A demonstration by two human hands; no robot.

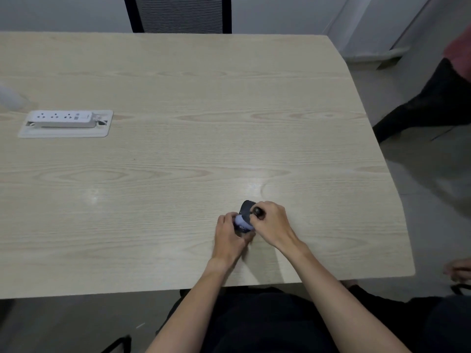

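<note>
the small dark container [242,226] is low over the table [178,154], far to the right of the power strip [63,119] and much nearer the person's edge of the table than the strip is. whether it rests on the wood or is held just clear of it cannot be told. the left hand [229,236] grips it, with the fingers curled round its lower body on the side facing the power strip. a pale, rounded patch shows on the container above those fingers. the right hand [271,222] comes in from the side away from the power strip. its thumb and fingers are bent and pinch a dark knob [259,212] at the container's upper end. just beside the knob, a dark curved flap [246,207] stands up. what the container is cannot be made out, as it is small and partly covered. the 2 hands touch or nearly touch across it.

the power strip is white, with 3 sockets in a row, and lies in a pale recessed tray [63,132]. beyond the strip and to its right, a dark chair back [178,14] stands at the table's far edge. much farther right of the strip, off the table, is another person's leg [430,103] in dark cloth.
</note>
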